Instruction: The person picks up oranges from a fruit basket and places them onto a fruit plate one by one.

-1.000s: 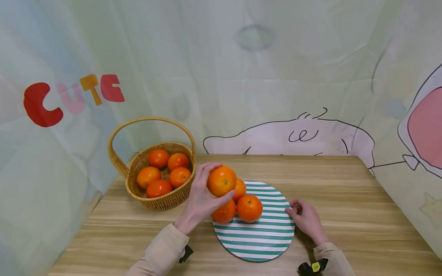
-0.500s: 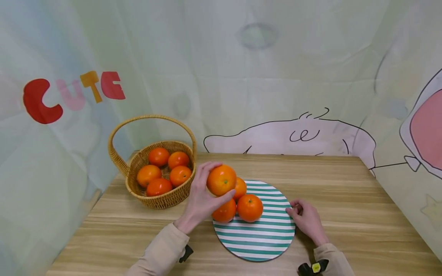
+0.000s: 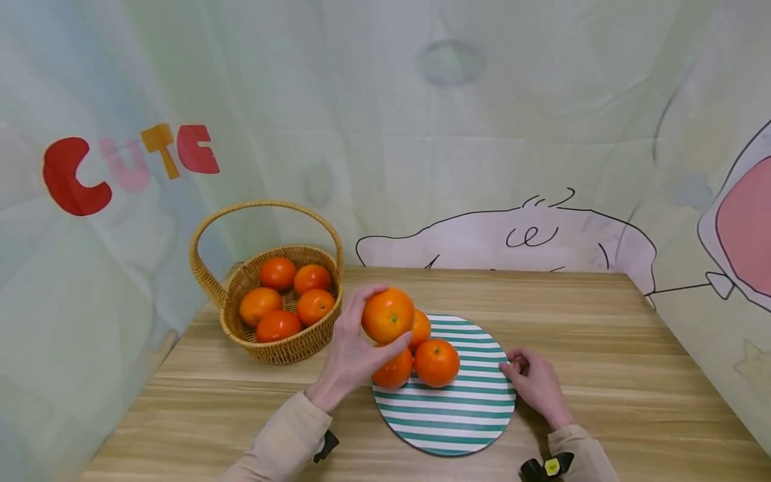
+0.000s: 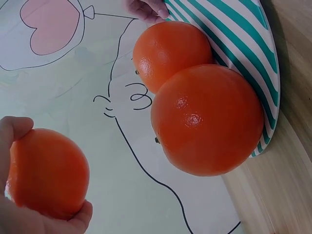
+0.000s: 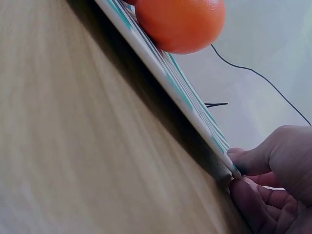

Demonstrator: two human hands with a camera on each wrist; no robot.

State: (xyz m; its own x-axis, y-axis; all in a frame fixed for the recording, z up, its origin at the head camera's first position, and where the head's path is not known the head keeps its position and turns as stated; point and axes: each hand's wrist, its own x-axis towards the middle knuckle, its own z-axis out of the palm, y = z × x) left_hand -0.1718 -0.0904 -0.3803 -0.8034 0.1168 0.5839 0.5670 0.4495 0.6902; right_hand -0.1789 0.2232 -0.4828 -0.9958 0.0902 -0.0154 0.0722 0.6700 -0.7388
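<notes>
My left hand [image 3: 349, 348] grips an orange [image 3: 388, 316] between its thumb and fingers, above the left side of a round board [image 3: 446, 422] with green and white stripes. Three more oranges sit close together on that board, among them a front one [image 3: 436, 363] and a back one [image 3: 420, 328] partly hidden by the held fruit. In the left wrist view the held orange [image 4: 51, 173] is apart from the two others visible. My right hand [image 3: 538, 388] pinches the board's right edge; the right wrist view shows the thumb [image 5: 251, 160] on top and fingers at the underside.
At the back left of the wooden table [image 3: 602, 335] stands a wicker basket [image 3: 283, 351] with a tall arched handle and several oranges inside. A printed curtain [image 3: 373, 134] hangs behind the table and along its sides.
Both hands, the held orange and the board keep their places. Only the head view has shifted very slightly.
</notes>
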